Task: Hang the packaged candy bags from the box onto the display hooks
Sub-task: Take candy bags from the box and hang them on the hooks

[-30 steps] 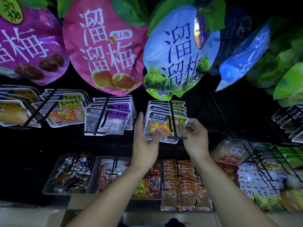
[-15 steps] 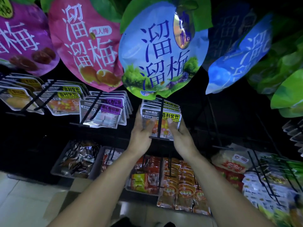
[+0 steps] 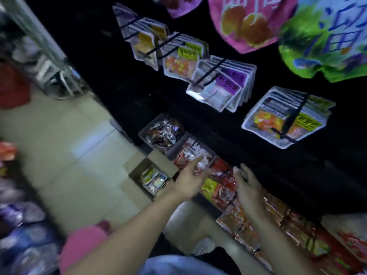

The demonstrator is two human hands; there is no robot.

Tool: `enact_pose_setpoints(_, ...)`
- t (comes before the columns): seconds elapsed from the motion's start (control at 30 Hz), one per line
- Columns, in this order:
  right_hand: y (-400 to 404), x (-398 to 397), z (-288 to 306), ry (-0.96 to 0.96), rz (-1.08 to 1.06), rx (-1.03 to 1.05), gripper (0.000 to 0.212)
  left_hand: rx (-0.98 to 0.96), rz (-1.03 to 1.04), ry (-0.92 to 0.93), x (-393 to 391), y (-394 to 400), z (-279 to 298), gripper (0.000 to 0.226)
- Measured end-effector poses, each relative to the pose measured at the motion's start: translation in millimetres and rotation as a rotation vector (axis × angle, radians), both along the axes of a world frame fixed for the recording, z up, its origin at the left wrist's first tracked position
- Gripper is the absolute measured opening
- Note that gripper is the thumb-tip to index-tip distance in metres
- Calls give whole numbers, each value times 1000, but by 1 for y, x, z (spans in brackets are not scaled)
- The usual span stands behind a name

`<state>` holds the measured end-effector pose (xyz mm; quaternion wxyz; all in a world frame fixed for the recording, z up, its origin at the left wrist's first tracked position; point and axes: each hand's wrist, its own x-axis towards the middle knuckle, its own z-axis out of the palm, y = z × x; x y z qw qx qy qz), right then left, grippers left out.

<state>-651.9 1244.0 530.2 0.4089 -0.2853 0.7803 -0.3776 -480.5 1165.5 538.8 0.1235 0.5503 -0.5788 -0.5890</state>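
Note:
A cardboard box [image 3: 139,187] stands open on the floor at the foot of the rack, with candy bags [image 3: 154,178] inside. My left hand [image 3: 190,180] hovers empty just right of the box, fingers spread. Further right, my right hand [image 3: 247,185] is also empty and open, in front of the low trays. Up at the right, a stack of candy bags [image 3: 286,118] hangs on a black display hook [image 3: 296,116]. The view is tilted and blurred.
More bag stacks hang on hooks: purple ones [image 3: 222,84], orange ones [image 3: 182,56]. Large pink [image 3: 250,22] and green-blue [image 3: 325,40] bags hang above. Low trays [image 3: 164,132] hold snacks. Tiled floor [image 3: 65,151] lies left; a metal shelf [image 3: 45,62] stands far left.
Both hands have let go of the candy bags on the hook and dropped down toward the box. My head has swung left and down, tilting the view.

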Motion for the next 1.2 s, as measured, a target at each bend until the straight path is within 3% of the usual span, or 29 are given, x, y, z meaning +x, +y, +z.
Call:
enact_pose_setpoints(0.13,-15,58,-27,140,168,-34,41,112,154,-127,81,14,-55,81)
enact_pose_setpoints(0.27,-35,97,-33,242,35,-138,39,189,229,-221,154,21,-82,55)
enact_pose_setpoints(0.33,-42,126,-42,234,105,-128,31,222,249,-245,189,21,-100,49)
enact_pose_setpoints(0.53,-92,241,-147,62,531,341,19,280,207,-305,278,-12,-161,50)
enact_pose_setpoints(0.7,-138,296,-273,-54,446,570,14,148,89,-389,307,-62,-255,61)
enact_pose_setpoints(0.87,-211,320,-438,-42,423,650,63,-135,-21,-483,304,-111,-408,88)
enact_pose_setpoints(1.0,-270,326,-557,-22,315,699,118,-138,-180,-691,305,-131,-514,118)
enact_pose_setpoints(1.1,-295,329,-640,-51,255,765,153,-319,-214,-686,308,-116,-573,130)
enact_pose_setpoints(1.2,-300,329,-721,-95,238,772,169,-430,-204,-651,314,-106,-602,135)
